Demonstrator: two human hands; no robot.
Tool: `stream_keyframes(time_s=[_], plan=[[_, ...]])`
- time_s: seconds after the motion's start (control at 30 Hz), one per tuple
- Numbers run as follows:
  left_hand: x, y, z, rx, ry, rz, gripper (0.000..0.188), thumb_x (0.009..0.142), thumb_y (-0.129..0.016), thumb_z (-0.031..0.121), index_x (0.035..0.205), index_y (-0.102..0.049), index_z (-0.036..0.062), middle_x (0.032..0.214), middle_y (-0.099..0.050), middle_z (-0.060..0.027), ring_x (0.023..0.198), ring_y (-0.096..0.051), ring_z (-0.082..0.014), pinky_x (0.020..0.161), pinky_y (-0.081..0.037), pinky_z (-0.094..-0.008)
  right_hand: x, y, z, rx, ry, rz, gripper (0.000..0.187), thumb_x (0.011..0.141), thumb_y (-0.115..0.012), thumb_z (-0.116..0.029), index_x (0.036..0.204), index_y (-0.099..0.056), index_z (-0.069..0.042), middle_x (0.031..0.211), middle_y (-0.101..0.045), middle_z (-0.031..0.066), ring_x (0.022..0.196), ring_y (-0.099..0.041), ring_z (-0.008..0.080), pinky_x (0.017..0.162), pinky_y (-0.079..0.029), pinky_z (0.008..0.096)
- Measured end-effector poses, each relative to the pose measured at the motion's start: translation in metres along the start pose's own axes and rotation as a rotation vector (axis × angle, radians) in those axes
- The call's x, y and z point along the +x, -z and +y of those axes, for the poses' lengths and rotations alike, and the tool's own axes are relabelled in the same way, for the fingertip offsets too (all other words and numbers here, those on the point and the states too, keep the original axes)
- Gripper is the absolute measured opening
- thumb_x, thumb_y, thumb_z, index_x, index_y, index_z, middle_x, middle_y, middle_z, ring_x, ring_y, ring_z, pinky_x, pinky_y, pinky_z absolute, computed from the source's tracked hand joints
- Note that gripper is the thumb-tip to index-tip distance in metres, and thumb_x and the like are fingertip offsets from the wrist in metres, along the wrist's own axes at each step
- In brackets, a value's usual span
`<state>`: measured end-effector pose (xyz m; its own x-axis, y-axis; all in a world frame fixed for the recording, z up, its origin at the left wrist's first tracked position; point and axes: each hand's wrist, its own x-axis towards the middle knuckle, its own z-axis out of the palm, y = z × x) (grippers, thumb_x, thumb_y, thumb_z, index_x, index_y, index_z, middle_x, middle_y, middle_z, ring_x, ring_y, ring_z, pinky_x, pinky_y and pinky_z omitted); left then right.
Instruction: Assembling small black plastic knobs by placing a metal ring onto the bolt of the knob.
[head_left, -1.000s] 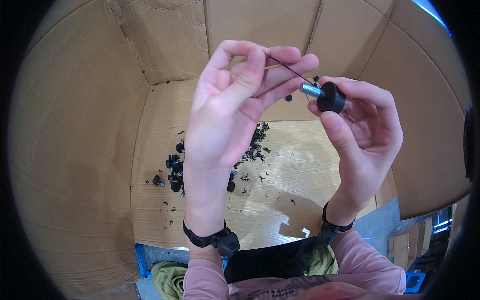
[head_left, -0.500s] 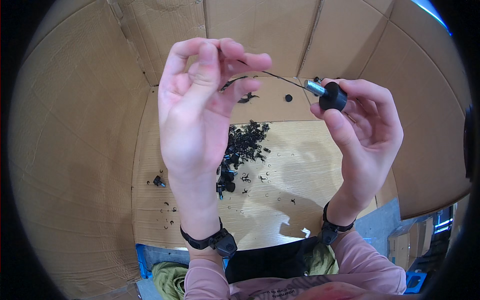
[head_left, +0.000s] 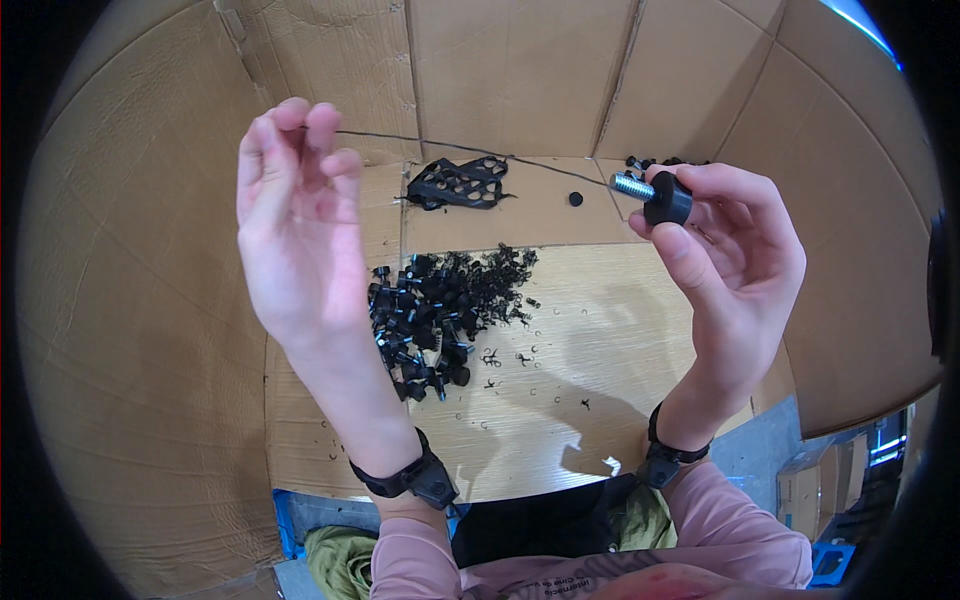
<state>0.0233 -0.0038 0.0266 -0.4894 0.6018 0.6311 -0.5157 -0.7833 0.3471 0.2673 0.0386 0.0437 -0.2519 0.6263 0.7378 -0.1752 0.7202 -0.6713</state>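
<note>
Between the fingertips of my right hand (head_left: 745, 265) is a black rubber mount (head_left: 670, 198), its silver threaded stud pointing left. A thin dark strand (head_left: 462, 149) stretches almost taut from beside the stud to my left hand (head_left: 300, 235), whose thumb and fingers pinch its other end. Both hands are raised above the wooden tabletop (head_left: 590, 330). Beyond and below the left forearm lies a pile of similar mounts (head_left: 425, 325), with a heap of small black rubber scraps (head_left: 500, 272) against its right side.
Cardboard walls (head_left: 510, 80) stand around the work surface. Near the back lie a black sheet with round holes (head_left: 460, 184), a single black disc (head_left: 575, 199) and several dark parts (head_left: 645, 162). Small curled trimmings (head_left: 490, 357) are scattered over the wood.
My left hand has moved left and slightly down, drawing the strand out longer. The pile and the holed sheet are now uncovered. My right hand has hardly moved.
</note>
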Motion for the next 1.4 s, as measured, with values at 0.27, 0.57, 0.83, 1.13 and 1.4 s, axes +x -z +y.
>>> stream_keyframes(time_s=[0.27, 0.57, 0.83, 1.13, 1.4], plan=[[0.002, 0.016, 0.020, -0.159, -0.138, 0.091, 0.016, 0.096, -0.043, 0.003, 0.109, -0.046, -0.0062, 0.101, -0.050, -0.0123, 0.094, -0.051, -0.0179, 0.072, -0.047, -0.0257, 0.004, 0.005, -0.001, -0.075, -0.019, 0.064, 0.029, 0.080, -0.066, 0.001, 0.107, -0.055, 0.003, 0.102, -0.063, 0.0183, 0.090, -0.065, 0.0215, 0.083, -0.055, 0.0310], [0.002, -0.001, 0.005, 0.115, -0.119, 0.115, 0.017, 0.096, -0.048, 0.008, 0.107, -0.050, -0.0049, 0.099, -0.053, -0.0105, 0.091, -0.053, -0.0153, 0.077, -0.049, -0.0229, 0.004, 0.003, 0.003, 0.037, -0.004, 0.078, 0.032, 0.077, -0.066, 0.009, 0.107, -0.056, 0.006, 0.104, -0.062, 0.0152, 0.091, -0.065, 0.0190, 0.081, -0.054, 0.0263], [-0.009, -0.028, -0.011, 0.470, -0.146, -0.220, 0.014, 0.091, -0.058, 0.008, 0.101, -0.055, -0.0017, 0.093, -0.061, -0.0105, 0.082, -0.061, -0.0173, 0.074, -0.050, -0.0249, 0.004, 0.002, 0.002, -0.069, 0.017, 0.013, 0.038, 0.074, -0.066, 0.012, 0.110, -0.055, 0.002, 0.108, -0.062, 0.0117, 0.098, -0.061, 0.0168, 0.087, -0.051, 0.0279], [-0.023, -0.055, -0.035, 0.964, -0.201, -0.478, 0.028, 0.073, -0.068, -0.007, 0.100, -0.061, -0.0034, 0.103, -0.057, -0.0108, 0.093, -0.059, -0.0165, 0.081, -0.048, -0.0266, 0.004, -0.002, 0.003, -0.103, 0.122, -0.104, 0.036, 0.075, -0.065, 0.013, 0.109, -0.054, 0.004, 0.113, -0.058, 0.0186, 0.107, -0.058, 0.0239, 0.091, -0.050, 0.0330], [-0.023, -0.057, -0.038, 1.128, -0.268, -0.554, 0.023, 0.071, -0.071, -0.001, 0.094, -0.065, 0.0000, 0.098, -0.059, -0.0102, 0.089, -0.059, -0.0177, 0.076, -0.047, -0.0278, 0.004, -0.004, 0.002, -0.113, 0.142, -0.131, 0.036, 0.074, -0.064, 0.014, 0.107, -0.055, 0.004, 0.111, -0.058, 0.0181, 0.106, -0.059, 0.0243, 0.090, -0.050, 0.0332]])
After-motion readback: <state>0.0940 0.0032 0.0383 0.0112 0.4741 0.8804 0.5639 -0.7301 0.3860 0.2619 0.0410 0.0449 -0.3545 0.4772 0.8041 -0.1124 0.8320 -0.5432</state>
